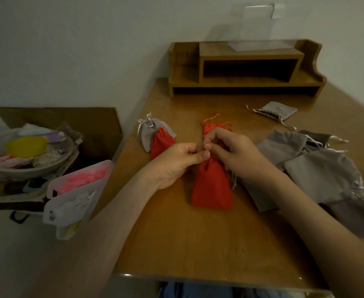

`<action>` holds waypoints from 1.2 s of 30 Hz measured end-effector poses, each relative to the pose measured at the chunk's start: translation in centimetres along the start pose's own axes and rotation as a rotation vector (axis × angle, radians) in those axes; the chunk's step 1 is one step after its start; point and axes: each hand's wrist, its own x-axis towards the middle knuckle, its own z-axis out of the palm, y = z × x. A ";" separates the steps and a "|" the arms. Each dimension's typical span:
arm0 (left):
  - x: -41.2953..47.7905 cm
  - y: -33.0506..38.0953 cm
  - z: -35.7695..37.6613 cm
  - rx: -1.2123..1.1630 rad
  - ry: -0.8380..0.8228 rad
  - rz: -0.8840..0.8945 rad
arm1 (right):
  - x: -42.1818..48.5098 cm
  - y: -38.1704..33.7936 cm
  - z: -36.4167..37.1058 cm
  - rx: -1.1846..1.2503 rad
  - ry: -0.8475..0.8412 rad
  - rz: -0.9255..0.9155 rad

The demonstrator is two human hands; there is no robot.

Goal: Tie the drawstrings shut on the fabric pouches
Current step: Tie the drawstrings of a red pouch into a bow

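Near red pouch (211, 186) lies flat mid-table (176, 244), neck pointing far, body toward the near edge. Left hand (176, 163) and right hand (235, 154) meet at its neck, fingers curled, thumb and fingertips pinching there; can't tell whether they pinch the cord or just the gathered fabric, too small to see. A second red pouch (212, 128) sits just behind the hands, its orange drawstring (210, 118) trailing far. Far left of the hands: small grey pouch (145, 135) with a silver bow at its neck, and a third red pouch (161, 145) overlapping it, neck cinched. Right side: heap of grey pouches (323, 173), overlapping, strings loose. One more grey pouch (278, 110) lies alone far right, near the wooden desk shelf (247, 69). Off the table's left edge: a cardboard box (69, 119) of clutter and a clear plastic case (80, 181) with pink bits inside.
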 end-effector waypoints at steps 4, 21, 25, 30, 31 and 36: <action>0.2 -0.2 0.1 0.076 0.055 0.066 | 0.1 0.2 0.3 -0.082 0.053 -0.032; -0.1 1.1 0.4 -0.308 0.124 0.128 | 0.2 0.7 -1.3 -0.221 -0.232 0.039; -0.2 1.2 0.3 -0.215 0.147 0.135 | 0.4 0.7 -1.2 -0.313 -0.156 0.221; -0.3 1.0 0.5 -0.083 0.219 0.138 | 0.4 0.7 -1.1 0.175 -0.035 0.436; -0.2 0.8 0.5 -0.079 0.235 0.137 | 0.3 0.4 -1.2 0.313 -0.015 0.486; 0.0 0.6 0.5 -0.018 0.305 0.137 | 0.3 -0.3 -0.6 0.752 -0.074 0.501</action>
